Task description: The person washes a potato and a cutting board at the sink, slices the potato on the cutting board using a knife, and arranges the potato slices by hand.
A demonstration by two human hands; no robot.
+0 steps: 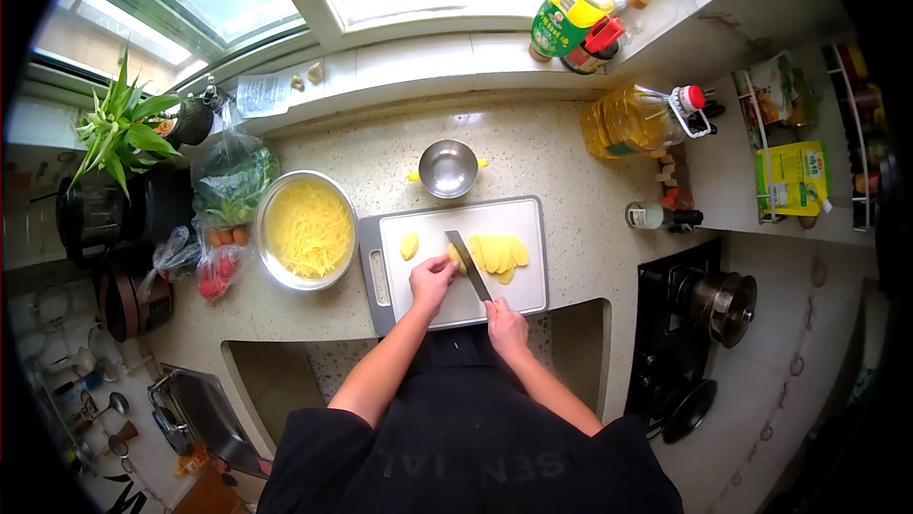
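A white cutting board (409,290) with a grey rim lies on the counter before me. My right hand (508,326) grips the handle of a kitchen knife (469,265), its blade pointing away from me over the board. Against the blade's left side, the fingers of my left hand (434,282) hold a piece of peeled potato (457,258), partly hidden by the fingers and blade. To the right of the blade lie several overlapping potato slices (499,252). Another potato piece (409,246) rests alone on the board's left part.
Left of the board stands a bowl (354,229) of potato shreds (306,229); a small metal bowl (448,170) sits behind it. Bagged greens (233,186) and tomatoes (217,274) are farther left. An oil jug (628,122), dark bottle (656,217) and stove (666,324) are right.
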